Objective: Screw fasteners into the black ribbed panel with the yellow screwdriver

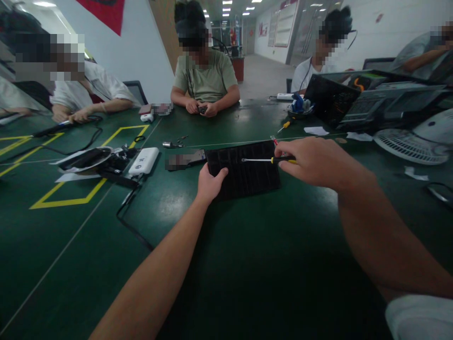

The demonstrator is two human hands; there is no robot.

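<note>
A flat black rectangular panel with ribbed lines [244, 182] is tilted up over the green table in front of me. My left hand [211, 182] grips its left edge, thumb on the near face and the other fingers hidden behind. In my right hand [311, 160] is a screwdriver [257, 160] with a yellow and black handle. Its metal shaft points left across the panel's face; whether the tip touches the panel I cannot tell. A small red item [274, 140] shows just beyond the panel's upper right corner, close to my right fingers.
On the green table [247, 264], a white power bank [144, 161] and a dish of black parts [88, 159] lie left. Another yellow screwdriver [284, 126] lies beyond the panel. A white fan [412, 144] and large dark equipment [389, 101] stand right. Several people sit around the table.
</note>
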